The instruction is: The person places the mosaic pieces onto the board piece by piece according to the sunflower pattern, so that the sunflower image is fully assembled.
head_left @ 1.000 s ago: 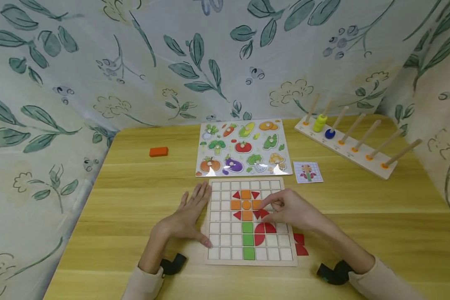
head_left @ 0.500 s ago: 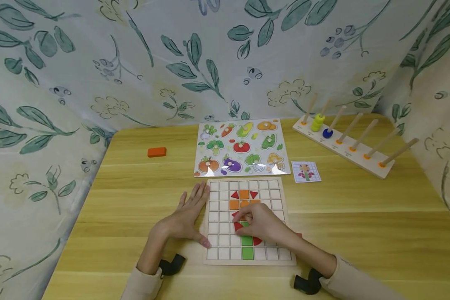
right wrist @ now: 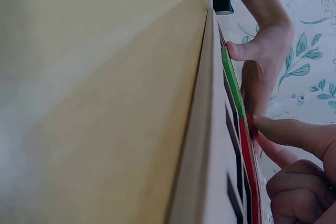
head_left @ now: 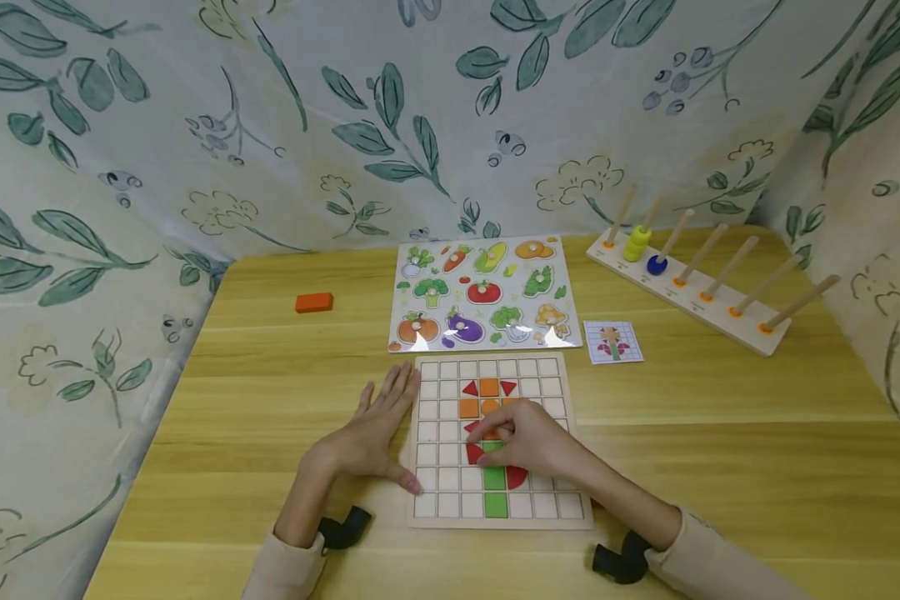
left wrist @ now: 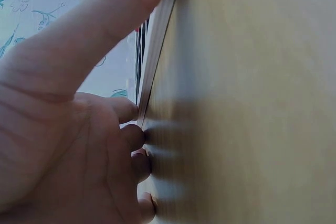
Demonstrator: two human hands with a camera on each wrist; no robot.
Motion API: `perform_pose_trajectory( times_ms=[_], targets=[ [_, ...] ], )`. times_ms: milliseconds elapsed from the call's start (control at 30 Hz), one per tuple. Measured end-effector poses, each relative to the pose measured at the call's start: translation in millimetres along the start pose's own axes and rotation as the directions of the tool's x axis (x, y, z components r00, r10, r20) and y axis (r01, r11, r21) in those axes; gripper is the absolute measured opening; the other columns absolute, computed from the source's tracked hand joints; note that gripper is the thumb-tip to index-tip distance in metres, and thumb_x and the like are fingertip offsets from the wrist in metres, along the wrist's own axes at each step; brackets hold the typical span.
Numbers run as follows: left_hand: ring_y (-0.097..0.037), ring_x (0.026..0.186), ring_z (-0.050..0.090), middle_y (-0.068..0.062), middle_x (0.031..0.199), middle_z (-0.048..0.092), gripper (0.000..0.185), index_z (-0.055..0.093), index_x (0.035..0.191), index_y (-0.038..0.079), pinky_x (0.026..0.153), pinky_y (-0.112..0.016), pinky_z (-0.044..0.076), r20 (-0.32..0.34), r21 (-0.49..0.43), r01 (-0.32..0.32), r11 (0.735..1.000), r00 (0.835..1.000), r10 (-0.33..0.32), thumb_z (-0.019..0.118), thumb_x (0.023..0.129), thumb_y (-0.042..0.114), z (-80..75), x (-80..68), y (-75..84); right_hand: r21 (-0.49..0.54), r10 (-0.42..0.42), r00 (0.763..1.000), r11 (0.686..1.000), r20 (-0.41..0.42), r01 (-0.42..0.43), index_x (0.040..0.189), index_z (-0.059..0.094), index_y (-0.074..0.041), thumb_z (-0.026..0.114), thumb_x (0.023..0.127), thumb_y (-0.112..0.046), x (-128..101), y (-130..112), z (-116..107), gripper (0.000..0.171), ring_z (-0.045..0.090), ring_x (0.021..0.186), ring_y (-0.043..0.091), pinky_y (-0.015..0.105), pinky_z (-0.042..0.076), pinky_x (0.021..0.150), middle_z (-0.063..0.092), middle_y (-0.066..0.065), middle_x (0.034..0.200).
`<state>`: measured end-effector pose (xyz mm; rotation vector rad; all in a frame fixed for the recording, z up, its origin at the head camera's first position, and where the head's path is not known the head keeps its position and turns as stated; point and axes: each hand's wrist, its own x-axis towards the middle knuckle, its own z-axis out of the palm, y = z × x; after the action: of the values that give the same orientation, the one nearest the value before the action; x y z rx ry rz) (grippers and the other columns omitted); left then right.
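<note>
A wooden grid board (head_left: 450,522) lies flat on the table. Along its left edge rests my left hand (head_left: 371,433), fingers spread and thumb touching the lower rim. My right hand (head_left: 528,437) reaches over the board from the right, pinching a red quarter-round tile (head_left: 474,454) between thumb and fingers, just left of the green square tiles (head_left: 495,505). Orange squares (head_left: 489,387) and red triangles (head_left: 507,387) fill cells above. The right hand hides several orange and red tiles. In the right wrist view, a finger (right wrist: 294,132) touches red at the board's surface.
Behind the board lies a vegetable puzzle (head_left: 483,293). A small pattern card (head_left: 613,342) is to its right. A pegged counting rack (head_left: 690,296) with yellow and blue beads stands at the back right, an orange block (head_left: 314,302) at the back left.
My right hand has carried the red tile leftward across the green column, then stayed nearly still over the last half second. The left hand keeps its place on the board's edge.
</note>
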<state>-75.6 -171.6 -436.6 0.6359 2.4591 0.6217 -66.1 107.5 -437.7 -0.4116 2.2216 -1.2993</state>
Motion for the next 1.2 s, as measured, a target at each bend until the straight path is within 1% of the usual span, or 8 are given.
perform_pose_trajectory(
  times_ms=[200, 300, 500, 633, 867, 1200],
  targets=[
    [-0.031, 0.161, -0.019, -0.009, 0.173, -0.023, 0.153, -0.012, 0.165, 0.010, 0.129, -0.062, -0.010, -0.001, 0.001, 0.001, 1.000, 1.000, -0.001, 0.094, 0.064, 0.055, -0.3, 0.3, 0.0, -0.068, -0.014, 1.000, 0.998, -0.016, 0.013, 0.092, 0.083, -0.017, 0.090, 0.079, -0.016, 3, 1, 3, 0.015, 0.038, 0.055, 0.009, 0.018, 0.026, 0.050, 0.041, -0.007, 0.056],
    [-0.031, 0.161, -0.019, -0.009, 0.173, -0.023, 0.154, -0.012, 0.165, 0.010, 0.129, -0.063, -0.011, -0.003, -0.003, 0.000, 1.000, 1.000, 0.000, 0.094, 0.064, 0.055, -0.3, 0.4, 0.1, -0.080, -0.023, 0.999, 0.997, -0.024, 0.021, 0.091, 0.082, -0.017, 0.090, 0.079, -0.015, 4, 0, 5, 0.014, 0.037, 0.054, 0.008, 0.018, 0.025, 0.050, 0.041, -0.007, 0.056],
    [-0.032, 0.161, -0.020, -0.010, 0.172, -0.024, 0.154, -0.013, 0.165, 0.010, 0.129, -0.063, -0.011, -0.001, 0.000, -0.001, 1.000, 1.000, 0.001, 0.094, 0.064, 0.055, -0.4, 0.5, 0.5, -0.061, -0.047, 0.998, 0.997, -0.029, 0.045, 0.097, 0.081, -0.015, 0.090, 0.078, -0.012, 5, -1, 8, 0.021, 0.033, 0.050, 0.008, 0.018, 0.026, 0.048, 0.038, -0.006, 0.054],
    [-0.032, 0.161, -0.019, -0.010, 0.172, -0.023, 0.154, -0.012, 0.165, 0.010, 0.129, -0.062, -0.010, -0.001, 0.009, 0.001, 1.000, 1.000, -0.001, 0.094, 0.063, 0.056, -0.2, 0.3, 0.2, -0.027, -0.055, 0.998, 0.998, -0.020, 0.055, 0.101, 0.082, -0.013, 0.088, 0.079, -0.008, 5, -1, 9, 0.024, 0.033, 0.049, 0.008, 0.017, 0.024, 0.046, 0.038, -0.006, 0.054],
    [-0.031, 0.161, -0.020, -0.009, 0.172, -0.024, 0.154, -0.013, 0.165, 0.010, 0.129, -0.062, -0.011, 0.000, -0.007, 0.004, 1.000, 1.000, -0.004, 0.095, 0.064, 0.055, -1.0, -0.1, 0.4, -0.049, -0.070, 0.997, 0.996, -0.018, 0.069, 0.094, 0.083, -0.015, 0.088, 0.080, -0.010, 5, 0, 11, 0.016, 0.035, 0.049, 0.006, 0.017, 0.026, 0.046, 0.041, -0.006, 0.053],
    [-0.031, 0.161, -0.020, -0.009, 0.172, -0.024, 0.154, -0.013, 0.165, 0.010, 0.129, -0.062, -0.011, 0.003, -0.005, 0.004, 1.000, 1.000, -0.004, 0.095, 0.064, 0.055, -1.3, 0.1, 0.8, -0.039, -0.076, 0.997, 0.996, -0.027, 0.074, 0.099, 0.083, -0.013, 0.088, 0.080, -0.010, 5, 0, 11, 0.020, 0.035, 0.051, 0.005, 0.016, 0.025, 0.047, 0.042, -0.006, 0.055]
  ],
)
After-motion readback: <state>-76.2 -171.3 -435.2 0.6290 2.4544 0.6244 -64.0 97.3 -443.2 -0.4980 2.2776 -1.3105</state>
